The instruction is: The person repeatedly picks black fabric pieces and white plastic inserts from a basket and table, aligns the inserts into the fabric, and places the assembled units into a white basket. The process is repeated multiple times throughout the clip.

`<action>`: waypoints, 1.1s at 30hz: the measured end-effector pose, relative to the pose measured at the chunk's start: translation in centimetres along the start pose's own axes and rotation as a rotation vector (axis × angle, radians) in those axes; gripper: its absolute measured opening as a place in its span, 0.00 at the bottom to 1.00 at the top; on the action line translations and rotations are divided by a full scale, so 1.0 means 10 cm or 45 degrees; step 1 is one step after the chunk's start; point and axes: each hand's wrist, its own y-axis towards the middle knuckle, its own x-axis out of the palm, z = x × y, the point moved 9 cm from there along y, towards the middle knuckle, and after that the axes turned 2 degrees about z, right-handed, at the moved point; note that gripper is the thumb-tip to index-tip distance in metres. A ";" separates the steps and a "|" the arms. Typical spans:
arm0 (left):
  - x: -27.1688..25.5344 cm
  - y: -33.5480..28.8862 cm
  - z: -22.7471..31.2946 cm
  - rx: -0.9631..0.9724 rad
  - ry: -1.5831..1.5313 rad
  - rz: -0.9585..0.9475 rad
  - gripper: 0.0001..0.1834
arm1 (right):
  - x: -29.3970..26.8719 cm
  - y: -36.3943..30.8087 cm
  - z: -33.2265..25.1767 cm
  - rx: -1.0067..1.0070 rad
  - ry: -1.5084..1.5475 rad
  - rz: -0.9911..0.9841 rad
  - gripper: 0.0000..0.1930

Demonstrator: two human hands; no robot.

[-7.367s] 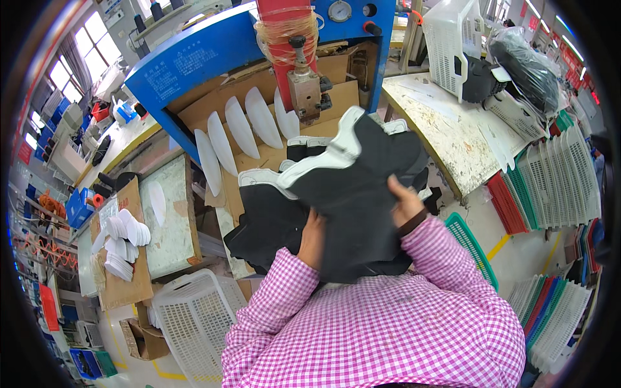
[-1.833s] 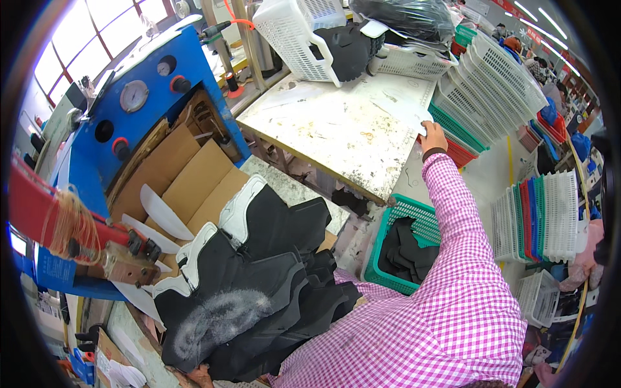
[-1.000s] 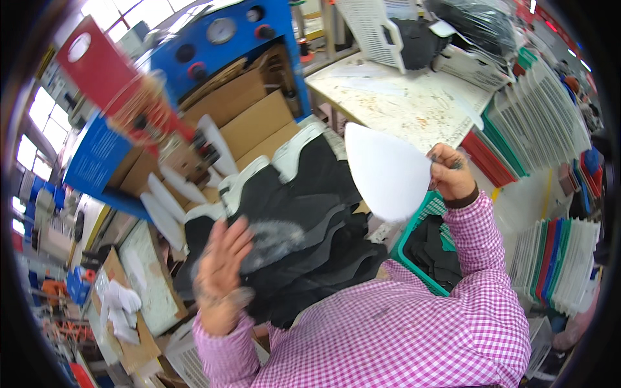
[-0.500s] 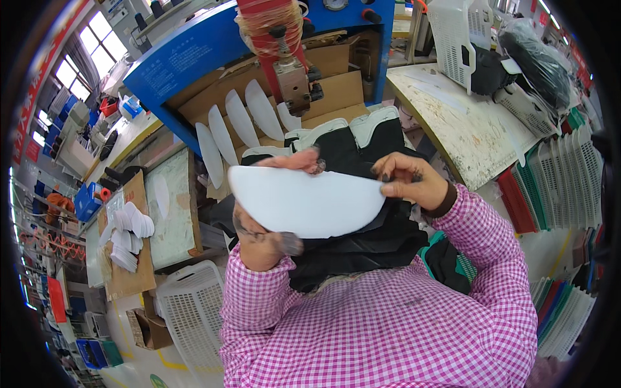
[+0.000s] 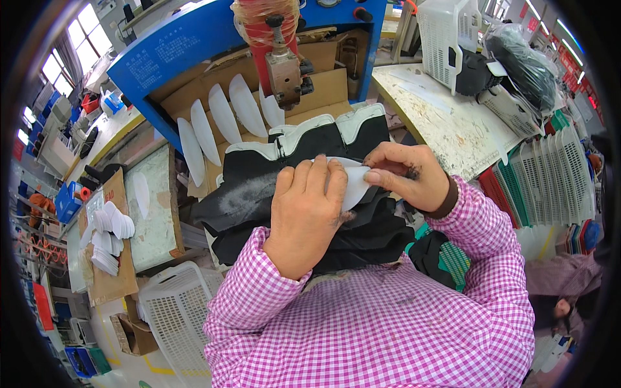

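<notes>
Ahead of me in the head view, a blue machine [image 5: 145, 68] frames a row of white curved pieces [image 5: 224, 114], with a worn bench [image 5: 446, 126] to its right. My left hand [image 5: 307, 207] grips a white sheet [image 5: 355, 187] above the black panels [image 5: 236, 249], while my right hand [image 5: 414, 178] narrowly pinches its right end.

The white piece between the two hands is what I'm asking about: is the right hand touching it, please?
Touching: the head view shows the right hand with its thumb laid on the right end of the white piece.
</notes>
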 end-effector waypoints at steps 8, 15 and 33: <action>-0.32 -0.36 -0.27 -0.146 -0.330 0.382 0.42 | -0.05 0.05 0.75 0.380 0.782 -0.016 0.07; 0.58 -1.45 -0.79 -1.264 -1.904 0.341 0.12 | -0.24 0.26 1.19 0.045 0.735 0.373 0.06; 0.70 -1.52 -1.33 -1.431 -1.728 0.680 0.05 | -0.18 0.03 0.73 -0.116 0.672 0.063 0.04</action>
